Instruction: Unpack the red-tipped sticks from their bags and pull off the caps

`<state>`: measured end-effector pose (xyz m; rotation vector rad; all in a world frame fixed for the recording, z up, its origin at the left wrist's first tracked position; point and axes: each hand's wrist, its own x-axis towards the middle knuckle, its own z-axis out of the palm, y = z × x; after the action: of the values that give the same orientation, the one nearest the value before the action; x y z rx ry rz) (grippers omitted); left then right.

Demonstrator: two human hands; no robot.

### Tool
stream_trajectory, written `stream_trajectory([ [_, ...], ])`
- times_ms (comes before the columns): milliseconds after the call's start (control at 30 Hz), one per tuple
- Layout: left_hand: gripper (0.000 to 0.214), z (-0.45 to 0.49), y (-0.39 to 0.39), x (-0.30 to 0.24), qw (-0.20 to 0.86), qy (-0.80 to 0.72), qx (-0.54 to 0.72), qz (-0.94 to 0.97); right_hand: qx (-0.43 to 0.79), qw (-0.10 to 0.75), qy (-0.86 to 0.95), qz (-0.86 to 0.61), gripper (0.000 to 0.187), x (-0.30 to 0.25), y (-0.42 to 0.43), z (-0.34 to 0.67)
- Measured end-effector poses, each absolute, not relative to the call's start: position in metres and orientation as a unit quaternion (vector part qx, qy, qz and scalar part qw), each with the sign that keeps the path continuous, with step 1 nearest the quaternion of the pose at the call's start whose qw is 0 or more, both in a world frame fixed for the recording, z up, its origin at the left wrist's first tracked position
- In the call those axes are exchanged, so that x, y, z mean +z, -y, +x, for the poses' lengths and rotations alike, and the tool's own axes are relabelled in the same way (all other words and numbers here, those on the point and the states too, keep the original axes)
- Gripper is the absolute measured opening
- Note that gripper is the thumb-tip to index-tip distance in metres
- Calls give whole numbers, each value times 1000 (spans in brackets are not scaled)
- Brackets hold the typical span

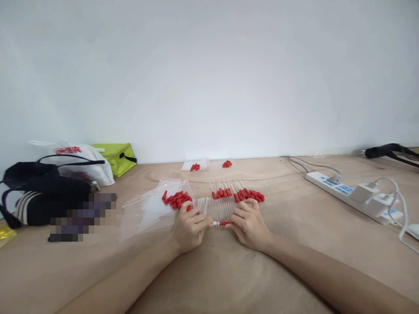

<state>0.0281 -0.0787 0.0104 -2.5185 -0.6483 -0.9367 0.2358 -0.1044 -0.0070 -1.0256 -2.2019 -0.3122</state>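
Observation:
My left hand [191, 226] is closed on a clear glass dropper tube [215, 223], which lies level between both hands. Pinched in my right hand [249, 224] is a red rubber bulb [223, 223] at the tube's right end. They meet end to end; I cannot tell how far the tube goes in. Just beyond my hands is a row of bare glass tubes [218, 210]. A pile of loose red bulbs [177, 199] lies past my left hand. Droppers with red bulbs fitted [224, 192] lie behind the row, and more red bulbs [253, 194] sit beyond my right hand.
Clear zip bags [149, 209] lie flat at the left. Farther back are two small bags holding red bulbs [195, 167]. A black bag [55, 192], a white plastic bag [98, 172] and a green bag [119, 159] stand left. A power strip [347, 196] with cords lies right.

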Motion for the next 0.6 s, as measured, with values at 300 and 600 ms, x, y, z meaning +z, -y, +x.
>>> stream_trajectory([
  [300,22,12,73,13,174,251,-354,-884,-124,340,837,-410,18,-8,104,256],
  [600,26,5,66,2,124,284,-395,-865,-17,403,821,-404,19,-15,107,289],
])
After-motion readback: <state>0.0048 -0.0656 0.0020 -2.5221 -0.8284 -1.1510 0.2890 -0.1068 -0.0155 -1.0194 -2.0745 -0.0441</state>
